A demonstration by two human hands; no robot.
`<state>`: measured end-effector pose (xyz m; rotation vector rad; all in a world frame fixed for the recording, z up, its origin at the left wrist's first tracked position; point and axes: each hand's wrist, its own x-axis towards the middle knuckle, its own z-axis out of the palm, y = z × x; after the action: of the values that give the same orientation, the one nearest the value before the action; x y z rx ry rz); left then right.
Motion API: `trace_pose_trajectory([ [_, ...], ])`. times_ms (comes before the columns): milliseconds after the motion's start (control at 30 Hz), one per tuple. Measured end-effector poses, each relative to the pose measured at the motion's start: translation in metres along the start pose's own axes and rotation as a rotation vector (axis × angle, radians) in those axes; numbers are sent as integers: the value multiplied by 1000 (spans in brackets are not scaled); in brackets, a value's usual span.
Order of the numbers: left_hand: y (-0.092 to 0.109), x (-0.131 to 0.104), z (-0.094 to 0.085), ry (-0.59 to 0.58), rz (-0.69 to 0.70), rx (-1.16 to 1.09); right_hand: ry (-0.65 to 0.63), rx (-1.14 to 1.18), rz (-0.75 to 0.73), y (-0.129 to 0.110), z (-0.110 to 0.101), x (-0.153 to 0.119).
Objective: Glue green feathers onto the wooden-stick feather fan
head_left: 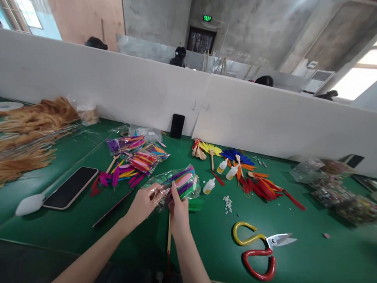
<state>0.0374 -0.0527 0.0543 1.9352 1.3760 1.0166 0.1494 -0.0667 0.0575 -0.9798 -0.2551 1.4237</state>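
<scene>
A clear plastic bag of colored feathers (187,181), with purple, pink and green showing, is held up over the middle of the table. My left hand (146,201) pinches the bag's left side with curled fingers. From the right, my right hand (178,209) grips the bag's lower part, its thumb lying on the plastic. Below the right hand a thin wooden handle (169,236) points toward me; its upper end is hidden. Green feathers (196,204) lie just right of that hand. More bagged feathers (143,160) rest behind my left hand.
Scissors (272,241) with yellow and red handles lie at right, near white beads (227,204) and small glue bottles (209,186). Feather fans (236,156) spread behind them. At left are a phone (71,187) and brown fibres (27,132). A white partition (140,84) bounds the table.
</scene>
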Motion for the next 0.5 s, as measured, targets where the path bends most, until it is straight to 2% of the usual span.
trace_pose_trajectory([
  [200, 6, -2, -3, -64, -152, -136, 47, -65, -69, 9, -3, 6],
  [400, 7, -10, -3, 68, -122, 100, 84, -105, -101, 8, -3, 9],
  [500, 5, -15, -5, 109, -88, 122, 91, -78, -96, 8, -3, 12],
])
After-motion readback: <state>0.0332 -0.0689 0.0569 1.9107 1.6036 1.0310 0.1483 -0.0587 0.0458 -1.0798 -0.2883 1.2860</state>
